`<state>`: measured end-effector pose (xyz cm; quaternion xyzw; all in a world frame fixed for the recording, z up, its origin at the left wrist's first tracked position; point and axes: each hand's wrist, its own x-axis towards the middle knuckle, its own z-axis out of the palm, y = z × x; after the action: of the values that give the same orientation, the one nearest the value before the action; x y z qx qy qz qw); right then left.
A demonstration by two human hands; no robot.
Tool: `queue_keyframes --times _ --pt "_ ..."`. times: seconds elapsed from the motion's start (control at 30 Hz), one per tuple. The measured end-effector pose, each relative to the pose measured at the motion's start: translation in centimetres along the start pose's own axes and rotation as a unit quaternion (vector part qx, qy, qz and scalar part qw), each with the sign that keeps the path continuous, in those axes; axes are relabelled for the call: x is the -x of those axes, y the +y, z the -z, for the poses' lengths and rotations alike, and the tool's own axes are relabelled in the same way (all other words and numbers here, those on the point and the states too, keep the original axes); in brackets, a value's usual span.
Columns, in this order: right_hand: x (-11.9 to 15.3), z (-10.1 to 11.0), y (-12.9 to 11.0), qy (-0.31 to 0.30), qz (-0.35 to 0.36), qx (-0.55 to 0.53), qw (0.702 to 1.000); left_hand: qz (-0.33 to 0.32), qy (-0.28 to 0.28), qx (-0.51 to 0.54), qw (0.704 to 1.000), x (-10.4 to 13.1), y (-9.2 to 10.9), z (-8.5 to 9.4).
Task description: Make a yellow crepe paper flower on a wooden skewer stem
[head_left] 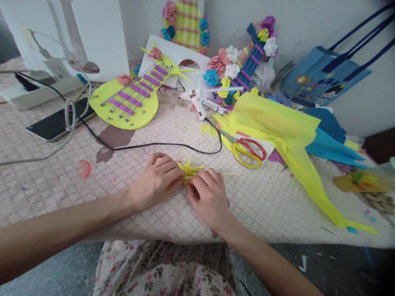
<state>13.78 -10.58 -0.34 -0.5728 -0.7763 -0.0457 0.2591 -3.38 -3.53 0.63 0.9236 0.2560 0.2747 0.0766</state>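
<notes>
A small spiky yellow paper piece (pixel 189 168) lies between my two hands near the front of the table. My left hand (pixel 159 179) pinches its left side, fingers bent over it. From the other side my right hand (pixel 210 194) grips it with thumb and fingertips pressed together. A thin pale strand sticks out to the right past my right fingers. The fingers cover much of the piece, so its full shape is hidden.
Beyond my hands runs a black cord (pixel 152 144) from a white glue gun (pixel 195 102). Scissors (pixel 247 154) and yellow crepe paper (pixel 272 120) lie to the right. A yellow paper guitar (pixel 127 106) and a phone (pixel 60 119) are at the left; a blue bag (pixel 326 74) stands behind.
</notes>
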Motion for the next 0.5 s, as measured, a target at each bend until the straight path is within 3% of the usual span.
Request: queue_keyframes --times 0.4,0.5 --pt "-0.16 0.26 0.12 -0.043 0.070 -0.037 0.996 0.026 -0.009 0.016 0.999 -0.03 -0.05 -0.19" --pt "-0.38 0.68 0.62 -0.016 0.047 -0.066 0.997 0.044 -0.009 0.024 0.999 -0.02 -0.17 -0.23"
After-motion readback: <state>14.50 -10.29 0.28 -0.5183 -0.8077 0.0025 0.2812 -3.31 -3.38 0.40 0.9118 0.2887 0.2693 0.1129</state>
